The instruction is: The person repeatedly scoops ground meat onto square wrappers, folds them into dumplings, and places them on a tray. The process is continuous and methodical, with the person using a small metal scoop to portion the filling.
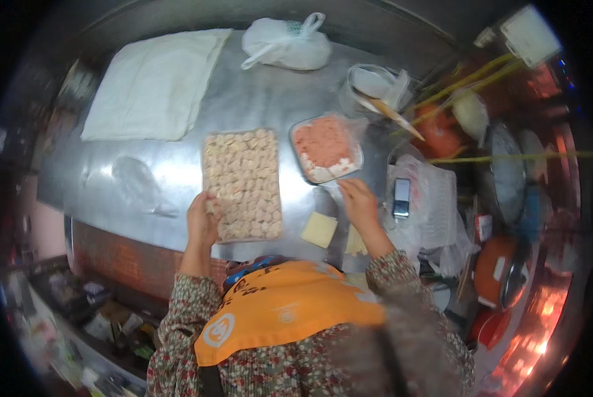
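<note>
My left hand (202,217) is closed at the lower left edge of a tray of wontons (242,178), curled around a small pale piece of dough that looks like a wonton wrapper. Rows of small folded wontons fill that tray. To its right stands a clear container (301,167) of pink minced meat filling (323,142). At the container's near edge, my right hand (360,202) pinches a thin pale tool whose shape is mostly hidden. A stack of square wrappers (319,229) lies between the hands, and more wrappers (355,242) lie below my right wrist.
White folded cloth (154,86) covers the table's far left. At the back are a tied white plastic bag (288,45) and a clear tub (369,83) with a wooden-handled tool. A phone (401,197) rests on plastic packaging (435,205) at right, near an orange pot (498,271).
</note>
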Motion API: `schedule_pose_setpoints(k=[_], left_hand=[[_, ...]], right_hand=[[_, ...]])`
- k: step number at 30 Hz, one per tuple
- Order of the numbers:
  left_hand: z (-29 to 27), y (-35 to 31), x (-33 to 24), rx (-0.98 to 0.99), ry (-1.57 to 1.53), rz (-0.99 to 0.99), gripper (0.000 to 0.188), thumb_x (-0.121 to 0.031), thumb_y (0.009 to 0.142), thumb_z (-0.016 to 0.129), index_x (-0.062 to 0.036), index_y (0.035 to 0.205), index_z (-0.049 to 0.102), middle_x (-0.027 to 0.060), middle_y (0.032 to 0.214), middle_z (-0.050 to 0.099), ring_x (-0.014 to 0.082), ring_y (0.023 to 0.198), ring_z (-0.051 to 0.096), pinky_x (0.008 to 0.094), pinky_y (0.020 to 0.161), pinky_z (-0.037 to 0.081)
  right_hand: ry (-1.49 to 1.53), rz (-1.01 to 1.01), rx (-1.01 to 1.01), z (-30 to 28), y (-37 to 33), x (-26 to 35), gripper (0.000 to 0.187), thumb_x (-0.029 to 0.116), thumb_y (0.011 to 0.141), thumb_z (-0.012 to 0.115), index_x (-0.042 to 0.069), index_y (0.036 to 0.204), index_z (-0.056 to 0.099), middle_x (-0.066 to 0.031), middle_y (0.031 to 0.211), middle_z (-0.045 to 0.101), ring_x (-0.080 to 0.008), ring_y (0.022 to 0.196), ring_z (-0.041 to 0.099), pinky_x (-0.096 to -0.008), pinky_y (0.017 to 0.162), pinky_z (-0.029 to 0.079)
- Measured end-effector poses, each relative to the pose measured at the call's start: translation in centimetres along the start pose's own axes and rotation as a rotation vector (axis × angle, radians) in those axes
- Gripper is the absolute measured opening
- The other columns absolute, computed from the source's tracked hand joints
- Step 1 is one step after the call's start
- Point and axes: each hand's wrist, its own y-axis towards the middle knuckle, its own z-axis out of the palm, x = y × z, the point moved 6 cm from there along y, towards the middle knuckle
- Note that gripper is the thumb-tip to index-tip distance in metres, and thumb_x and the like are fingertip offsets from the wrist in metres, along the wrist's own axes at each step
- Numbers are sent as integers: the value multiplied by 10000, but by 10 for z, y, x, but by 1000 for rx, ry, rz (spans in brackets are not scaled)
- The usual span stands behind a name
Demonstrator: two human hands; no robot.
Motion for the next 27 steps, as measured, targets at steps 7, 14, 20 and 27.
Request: schedule_pose_setpoints(k=[7,14,20,27], left_hand=[[-31,-7,-20,102,-4,65,136,-175,934,498,-50,883,512,24,777,480,141,661,472,256,577,400],[-41,-11,-23,-9,40,48,194,-244,954,504,-94,831,515,-16,738,470,89,604,442,224,470,336],[-52,-7,-45,27,379,243,112,-160,893,574,-68,843,535,-27,642,435,77,525,388,229,462,320],[-69,1,-51,-122,534,254,173,-206,864,648,-100,796,530,-27,597,448,56,469,376,199,394,295]], right_hand=[[-14,256,289,46,0,-28,264,166,840,597,31,1066,626,-126,1038,618,-286,994,579,-359,856,457],[-204,50,324,12,-30,-25,573,307,820,613,72,1315,445,-135,1393,365,-311,1281,346,-390,1035,331],[163,381,-202,-58,-74,-70,303,134,844,622,76,1141,611,-89,1138,588,-223,945,606,-305,812,491],[111,916,-1106,-142,-231,-252,284,142,833,635,-74,1015,608,-212,954,637,-270,845,631,-340,747,503]])
